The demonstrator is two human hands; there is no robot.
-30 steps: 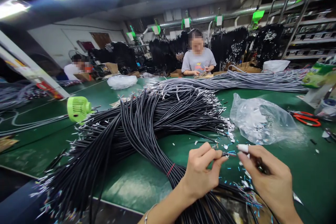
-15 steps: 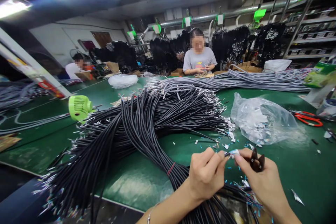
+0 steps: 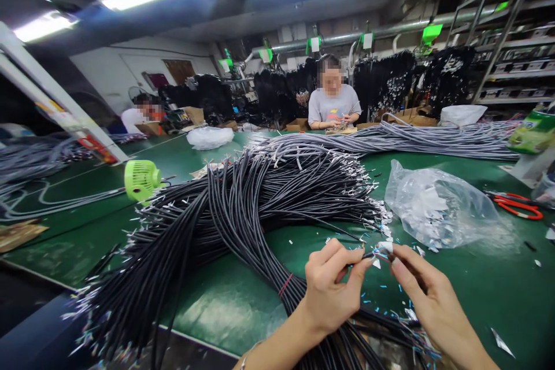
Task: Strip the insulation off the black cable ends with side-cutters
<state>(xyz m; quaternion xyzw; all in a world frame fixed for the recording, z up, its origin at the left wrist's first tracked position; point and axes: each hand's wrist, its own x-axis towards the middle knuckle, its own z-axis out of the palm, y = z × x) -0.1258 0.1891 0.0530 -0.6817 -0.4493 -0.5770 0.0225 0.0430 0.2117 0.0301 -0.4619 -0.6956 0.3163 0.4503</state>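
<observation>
Your left hand (image 3: 332,292) pinches the stripped end of one black cable (image 3: 368,255) between thumb and fingers, just above the green table (image 3: 477,277). Your right hand (image 3: 427,300) meets it fingertip to fingertip, gripping the small white piece (image 3: 384,247) on the cable's coloured wires. You seem to be partway through working that tip. The next move likely calls for a steady pinch and a fine pull, clear of the big cable bundle (image 3: 243,214) and the plastic bag (image 3: 437,208).
</observation>
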